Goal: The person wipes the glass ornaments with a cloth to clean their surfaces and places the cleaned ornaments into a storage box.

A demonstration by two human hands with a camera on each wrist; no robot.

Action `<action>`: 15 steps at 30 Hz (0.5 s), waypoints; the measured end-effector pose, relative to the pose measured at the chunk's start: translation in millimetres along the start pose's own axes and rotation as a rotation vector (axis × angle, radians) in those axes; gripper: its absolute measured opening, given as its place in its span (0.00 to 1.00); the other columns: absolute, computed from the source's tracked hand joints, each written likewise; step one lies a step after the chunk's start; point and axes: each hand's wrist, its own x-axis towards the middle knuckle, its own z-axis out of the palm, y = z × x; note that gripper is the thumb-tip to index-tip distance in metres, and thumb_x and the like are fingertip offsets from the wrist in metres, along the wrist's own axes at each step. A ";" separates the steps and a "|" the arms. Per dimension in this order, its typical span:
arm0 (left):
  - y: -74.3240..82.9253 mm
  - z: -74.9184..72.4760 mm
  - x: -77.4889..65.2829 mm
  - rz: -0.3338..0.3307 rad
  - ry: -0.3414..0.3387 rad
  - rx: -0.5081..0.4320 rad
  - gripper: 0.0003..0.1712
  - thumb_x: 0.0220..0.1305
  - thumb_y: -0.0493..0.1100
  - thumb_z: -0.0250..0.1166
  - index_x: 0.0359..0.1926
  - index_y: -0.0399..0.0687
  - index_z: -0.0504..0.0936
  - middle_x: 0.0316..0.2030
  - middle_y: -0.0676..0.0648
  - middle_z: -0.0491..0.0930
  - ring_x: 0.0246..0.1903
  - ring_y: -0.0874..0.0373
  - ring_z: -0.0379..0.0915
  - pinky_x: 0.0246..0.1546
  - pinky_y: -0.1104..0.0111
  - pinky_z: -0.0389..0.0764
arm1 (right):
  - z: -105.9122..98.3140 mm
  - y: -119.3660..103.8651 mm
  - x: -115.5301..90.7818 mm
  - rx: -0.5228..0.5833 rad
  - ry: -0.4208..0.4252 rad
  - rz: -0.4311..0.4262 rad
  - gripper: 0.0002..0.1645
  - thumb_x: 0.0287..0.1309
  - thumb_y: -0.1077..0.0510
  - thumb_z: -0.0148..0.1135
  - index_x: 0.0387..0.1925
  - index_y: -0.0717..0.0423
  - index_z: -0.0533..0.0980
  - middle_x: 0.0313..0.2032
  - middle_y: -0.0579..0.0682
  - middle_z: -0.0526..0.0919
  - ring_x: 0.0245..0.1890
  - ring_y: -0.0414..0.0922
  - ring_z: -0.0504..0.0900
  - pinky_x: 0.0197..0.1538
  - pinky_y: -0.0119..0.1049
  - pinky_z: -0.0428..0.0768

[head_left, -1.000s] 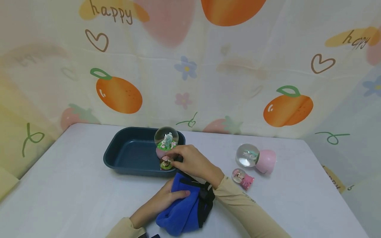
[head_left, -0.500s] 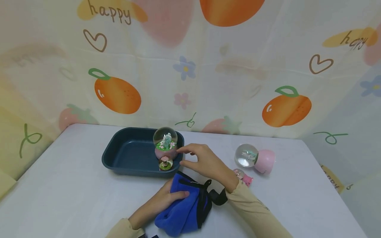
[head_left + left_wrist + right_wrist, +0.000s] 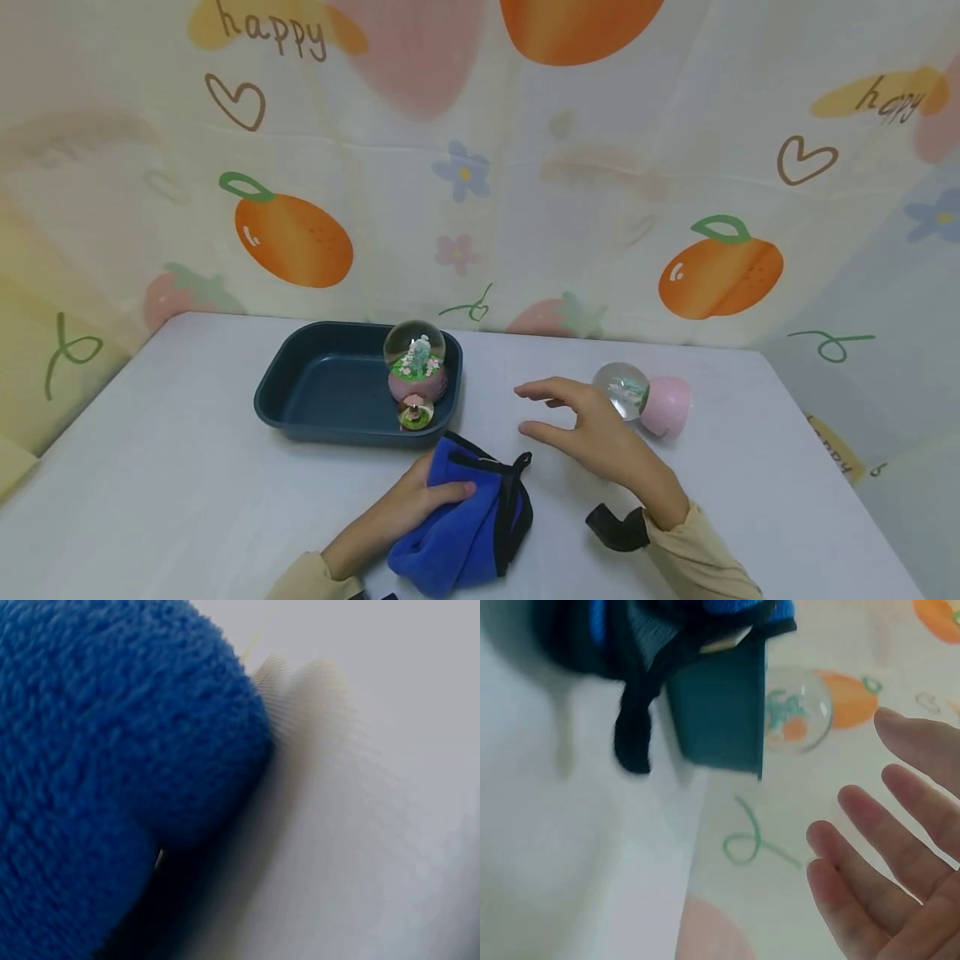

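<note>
My left hand (image 3: 397,515) grips a blue plush cloth (image 3: 459,537) with black trim, thumb on top. The cloth fills much of the left wrist view as fuzzy blue fabric (image 3: 127,720). My right hand (image 3: 600,433) is in the air over the table with fingers spread, holding nothing; its fingers also show in the right wrist view. Behind it a large snow globe with a pink base (image 3: 667,406) lies on its side. In the dark teal tray (image 3: 315,429), a large snow globe (image 3: 417,385) stands upright, with a small snow globe (image 3: 416,415) in front of it.
The tray sits on a white-covered table (image 3: 165,467) near its back edge, just beyond the cloth. A curtain (image 3: 570,208) printed with oranges hangs behind. A black strap piece (image 3: 618,527) sticks out from my right wrist.
My right hand has let go of the small snow globe in the tray and moved right, with its fingers spread. It now hides the small pink globe. The left hand keeps its grip.
</note>
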 end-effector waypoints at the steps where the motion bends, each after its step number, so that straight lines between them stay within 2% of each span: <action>1: 0.1 -0.2 -0.1 0.002 0.000 0.000 0.28 0.66 0.43 0.61 0.60 0.30 0.68 0.54 0.35 0.78 0.49 0.55 0.75 0.53 0.64 0.74 | -2.5 2.4 -4.0 0.001 0.006 0.023 0.23 0.56 0.51 0.72 0.54 0.47 0.80 0.53 0.46 0.85 0.51 0.48 0.83 0.52 0.47 0.82; 6: -0.4 -0.7 -0.3 0.002 -0.005 0.011 0.28 0.66 0.44 0.61 0.61 0.30 0.68 0.54 0.34 0.78 0.50 0.55 0.75 0.54 0.64 0.74 | -13.0 11.9 -21.4 0.003 0.024 0.130 0.23 0.56 0.48 0.72 0.54 0.45 0.80 0.53 0.43 0.85 0.52 0.51 0.82 0.50 0.49 0.82; 9: -0.7 -0.4 -0.4 0.002 -0.007 0.011 0.28 0.66 0.44 0.61 0.61 0.30 0.68 0.54 0.34 0.78 0.51 0.54 0.75 0.54 0.63 0.74 | -17.0 17.2 -29.5 -0.005 0.040 0.133 0.23 0.57 0.48 0.72 0.54 0.46 0.80 0.52 0.43 0.85 0.49 0.45 0.82 0.50 0.41 0.81; 12: -0.7 -0.3 -0.6 0.006 -0.010 0.011 0.28 0.67 0.44 0.61 0.61 0.30 0.67 0.54 0.34 0.77 0.51 0.54 0.75 0.54 0.62 0.74 | -20.2 21.8 -36.1 -0.003 0.046 0.133 0.23 0.57 0.50 0.72 0.53 0.49 0.80 0.51 0.45 0.85 0.43 0.41 0.79 0.43 0.34 0.79; 14: -0.1 -0.3 -0.5 0.007 -0.012 0.009 0.28 0.67 0.44 0.61 0.61 0.30 0.67 0.55 0.34 0.77 0.51 0.54 0.75 0.54 0.62 0.74 | -22.9 24.3 -39.9 0.012 0.037 0.142 0.23 0.57 0.53 0.72 0.54 0.50 0.80 0.48 0.47 0.84 0.34 0.40 0.79 0.37 0.32 0.77; 15: 0.4 -0.3 -0.4 0.006 -0.011 0.007 0.29 0.67 0.44 0.61 0.61 0.30 0.67 0.55 0.34 0.77 0.51 0.54 0.75 0.54 0.62 0.74 | -24.4 25.6 -41.9 0.010 0.035 0.146 0.22 0.57 0.54 0.72 0.54 0.50 0.80 0.48 0.48 0.84 0.34 0.39 0.79 0.36 0.31 0.76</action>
